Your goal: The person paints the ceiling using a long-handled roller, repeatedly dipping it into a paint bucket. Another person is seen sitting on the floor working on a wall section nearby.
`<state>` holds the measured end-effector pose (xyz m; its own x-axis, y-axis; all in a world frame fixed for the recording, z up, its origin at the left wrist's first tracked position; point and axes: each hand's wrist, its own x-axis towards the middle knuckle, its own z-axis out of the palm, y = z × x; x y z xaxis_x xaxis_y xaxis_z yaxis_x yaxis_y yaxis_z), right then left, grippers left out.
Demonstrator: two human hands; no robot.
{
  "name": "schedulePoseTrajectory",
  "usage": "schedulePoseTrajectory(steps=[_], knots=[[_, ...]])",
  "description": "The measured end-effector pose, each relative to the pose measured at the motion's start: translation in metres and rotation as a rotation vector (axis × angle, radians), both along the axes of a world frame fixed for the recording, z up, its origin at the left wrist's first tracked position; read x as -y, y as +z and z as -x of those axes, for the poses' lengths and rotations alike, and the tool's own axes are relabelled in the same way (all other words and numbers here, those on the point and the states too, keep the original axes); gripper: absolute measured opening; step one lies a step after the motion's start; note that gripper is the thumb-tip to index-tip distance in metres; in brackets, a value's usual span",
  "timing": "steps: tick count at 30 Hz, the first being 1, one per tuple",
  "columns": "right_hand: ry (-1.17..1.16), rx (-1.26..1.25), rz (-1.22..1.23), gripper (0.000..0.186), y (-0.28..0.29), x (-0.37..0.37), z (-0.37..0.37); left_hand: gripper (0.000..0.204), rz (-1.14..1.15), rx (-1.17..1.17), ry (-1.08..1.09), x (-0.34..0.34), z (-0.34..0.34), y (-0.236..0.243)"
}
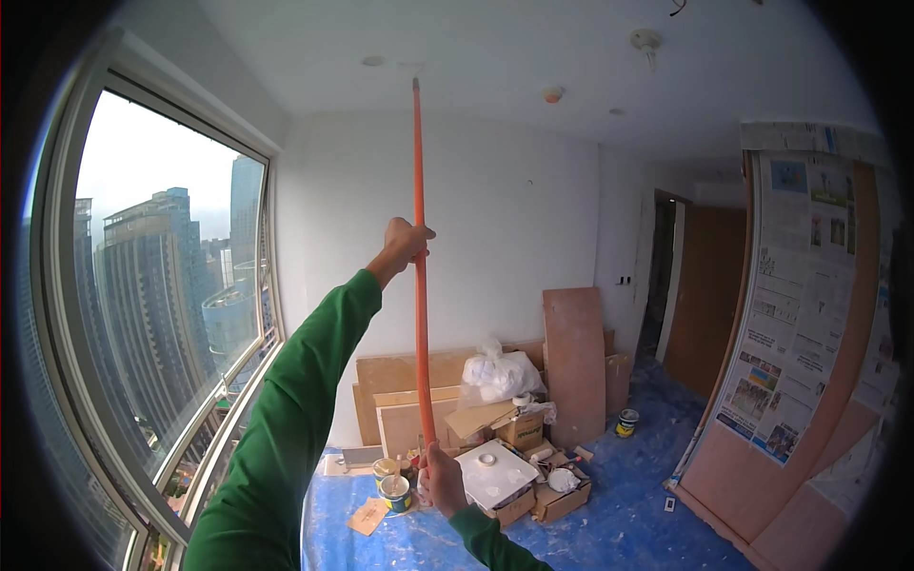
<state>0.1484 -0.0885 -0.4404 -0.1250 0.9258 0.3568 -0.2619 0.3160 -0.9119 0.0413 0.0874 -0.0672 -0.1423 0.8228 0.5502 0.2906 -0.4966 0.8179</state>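
Observation:
A long orange extension pole (419, 181) stands nearly upright in front of me, its top reaching the white ceiling. What looks like a pale paint roller (411, 68) is at its tip, hard to make out against the ceiling. My left hand (406, 240), arm raised and stretched out, is closed around the middle of the pole. Lower down, my right hand (442, 481) grips the pole near its bottom end. Both arms wear green sleeves. Beyond the right hand, open paint cans (395, 493) stand on blue floor sheeting (357, 547).
A large window (162, 266) runs along the left. Boards (575, 366), cardboard boxes (524, 433) and a white plastic bag (500, 373) crowd the far wall. Newspaper (785, 305) covers a cabinet at right; another can (626, 423) stands nearby. Ceiling fittings (645, 42) hang overhead.

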Motion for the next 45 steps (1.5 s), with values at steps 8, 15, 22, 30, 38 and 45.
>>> schedulePoseTrajectory(steps=[8, 15, 22, 30, 38, 45], knots=[[0.014, -0.063, 0.152, 0.041, -0.037, 0.078, -0.025, 0.031, -0.115, -0.149, -0.021, 0.089, -0.027, -0.046], [-0.157, 0.073, 0.102, 0.036, -0.092, 0.135, -0.055, 0.032, -0.187, -0.196, 0.018, 0.188, -0.062, -0.078], [-0.206, 0.018, -0.016, 0.035, -0.101, 0.218, -0.078, 0.033, -0.285, -0.197, 0.033, 0.257, -0.080, -0.117], [-0.242, 0.061, 0.003, 0.039, -0.142, 0.271, -0.104, 0.026, -0.296, -0.247, 0.067, 0.341, -0.108, -0.152], [-0.230, 0.088, 0.162, 0.036, -0.183, 0.299, -0.126, 0.023, -0.294, -0.196, 0.012, 0.392, -0.128, -0.184], [-0.269, 0.173, 0.231, 0.032, -0.220, 0.295, -0.125, 0.028, -0.306, -0.100, -0.021, 0.382, -0.123, -0.208]])
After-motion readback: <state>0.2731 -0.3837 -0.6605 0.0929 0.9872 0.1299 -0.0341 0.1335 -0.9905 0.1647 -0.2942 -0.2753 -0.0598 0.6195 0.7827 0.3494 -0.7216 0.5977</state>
